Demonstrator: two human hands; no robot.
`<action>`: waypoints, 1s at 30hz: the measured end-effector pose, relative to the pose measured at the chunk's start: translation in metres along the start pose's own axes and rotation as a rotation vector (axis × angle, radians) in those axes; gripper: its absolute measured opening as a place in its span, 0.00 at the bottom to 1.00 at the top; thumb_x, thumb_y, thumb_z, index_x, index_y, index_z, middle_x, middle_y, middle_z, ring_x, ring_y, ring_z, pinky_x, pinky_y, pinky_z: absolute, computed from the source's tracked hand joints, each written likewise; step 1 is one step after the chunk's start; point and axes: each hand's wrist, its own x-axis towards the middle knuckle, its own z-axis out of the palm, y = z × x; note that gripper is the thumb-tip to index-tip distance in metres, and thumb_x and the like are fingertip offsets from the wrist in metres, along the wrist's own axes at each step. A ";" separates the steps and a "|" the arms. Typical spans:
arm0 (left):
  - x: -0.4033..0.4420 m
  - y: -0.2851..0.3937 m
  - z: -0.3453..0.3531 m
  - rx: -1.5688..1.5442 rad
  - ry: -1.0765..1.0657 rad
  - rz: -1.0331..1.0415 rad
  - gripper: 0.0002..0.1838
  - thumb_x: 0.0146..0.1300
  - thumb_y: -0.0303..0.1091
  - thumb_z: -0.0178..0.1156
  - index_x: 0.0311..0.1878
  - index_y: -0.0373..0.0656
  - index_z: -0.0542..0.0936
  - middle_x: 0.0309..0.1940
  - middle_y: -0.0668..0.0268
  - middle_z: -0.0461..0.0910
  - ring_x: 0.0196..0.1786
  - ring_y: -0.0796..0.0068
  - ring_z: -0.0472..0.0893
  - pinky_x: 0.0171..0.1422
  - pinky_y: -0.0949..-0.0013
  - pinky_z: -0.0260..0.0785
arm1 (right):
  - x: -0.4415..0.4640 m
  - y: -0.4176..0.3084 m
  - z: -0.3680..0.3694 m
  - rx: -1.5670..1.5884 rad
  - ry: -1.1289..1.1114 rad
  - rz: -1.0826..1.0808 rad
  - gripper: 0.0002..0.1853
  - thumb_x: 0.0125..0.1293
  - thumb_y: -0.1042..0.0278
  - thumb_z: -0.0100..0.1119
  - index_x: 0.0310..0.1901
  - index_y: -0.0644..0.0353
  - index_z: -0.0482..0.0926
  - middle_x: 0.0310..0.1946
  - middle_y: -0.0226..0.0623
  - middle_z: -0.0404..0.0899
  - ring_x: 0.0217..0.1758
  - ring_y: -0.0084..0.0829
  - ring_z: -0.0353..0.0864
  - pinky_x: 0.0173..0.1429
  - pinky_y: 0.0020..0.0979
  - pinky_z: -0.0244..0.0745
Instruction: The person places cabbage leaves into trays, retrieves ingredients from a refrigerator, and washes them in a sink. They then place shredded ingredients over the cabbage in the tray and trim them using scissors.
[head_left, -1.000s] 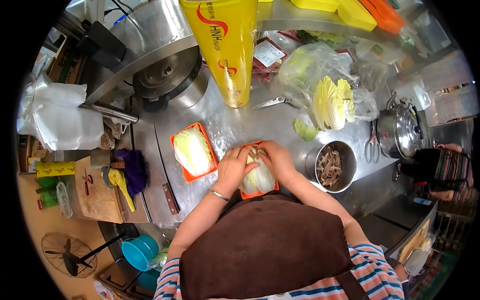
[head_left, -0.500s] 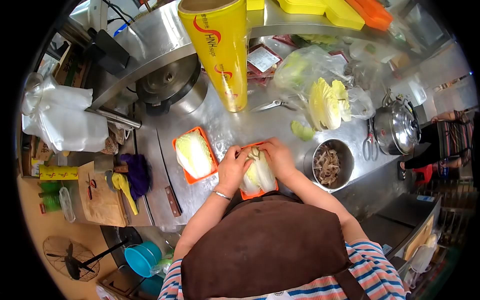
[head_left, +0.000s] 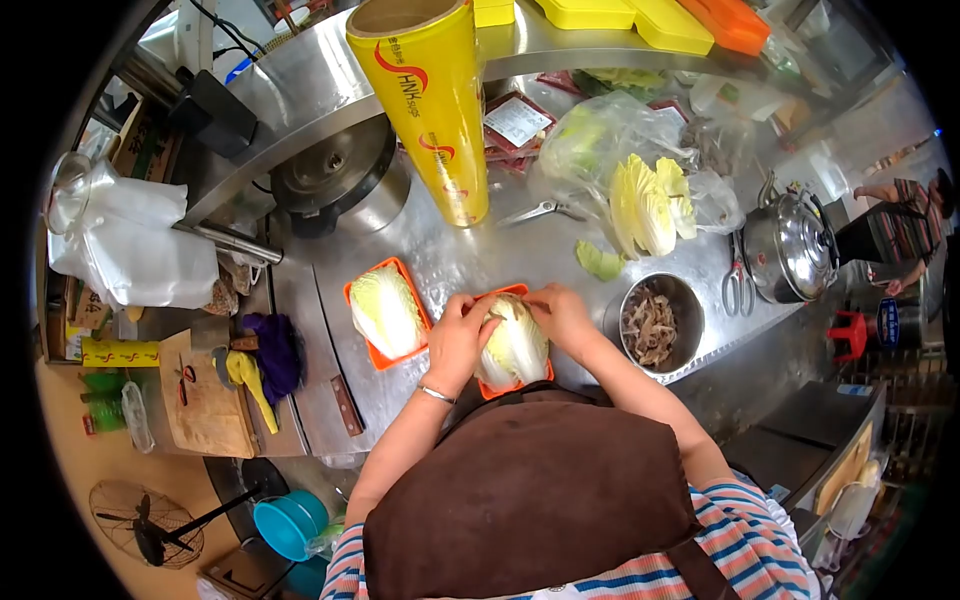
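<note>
An orange tray (head_left: 487, 390) holding a pale cabbage piece (head_left: 518, 345) lies close to the apron. My left hand (head_left: 458, 338) is at the tray's upper left, thumb and fingers closed together near the cabbage's top; what they hold, if anything, is too small to name. At the upper right of the same cabbage, my right hand (head_left: 560, 318) has its fingers bent against the cabbage's edge. Brownish strips show between the hands at the top. To the left lies a second orange tray (head_left: 378, 357) with cabbage (head_left: 387, 310). A steel pot (head_left: 690, 345) of brown strips stands to the right.
A tall yellow roll (head_left: 440, 130) stands behind the trays. Scissors (head_left: 545, 209), cut cabbage (head_left: 645, 205) and plastic bags lie behind. A knife (head_left: 347, 405) lies at left. More scissors (head_left: 738, 285) and a lidded pot (head_left: 790, 245) are at right. Another person (head_left: 900, 230) stands far right.
Both hands stay at the near tray while their fingers shift over the cabbage's top. The brownish strips between them are less exposed. The whole view has shifted slightly.
</note>
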 end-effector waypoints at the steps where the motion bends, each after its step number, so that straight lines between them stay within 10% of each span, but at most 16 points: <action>1: 0.001 0.000 -0.001 0.007 -0.004 0.007 0.18 0.55 0.36 0.66 0.51 0.49 0.80 0.40 0.63 0.73 0.37 0.64 0.78 0.38 0.64 0.74 | 0.001 0.000 -0.002 0.008 -0.064 0.038 0.05 0.55 0.71 0.60 0.34 0.56 0.83 0.34 0.43 0.78 0.36 0.47 0.79 0.42 0.42 0.74; 30: -0.006 -0.004 0.006 -0.010 0.022 -0.025 0.18 0.61 0.39 0.60 0.54 0.50 0.78 0.42 0.62 0.73 0.38 0.60 0.79 0.40 0.61 0.74 | -0.052 -0.033 -0.004 -0.201 -0.117 -0.055 0.19 0.52 0.74 0.65 0.47 0.61 0.73 0.41 0.48 0.76 0.38 0.48 0.80 0.42 0.42 0.75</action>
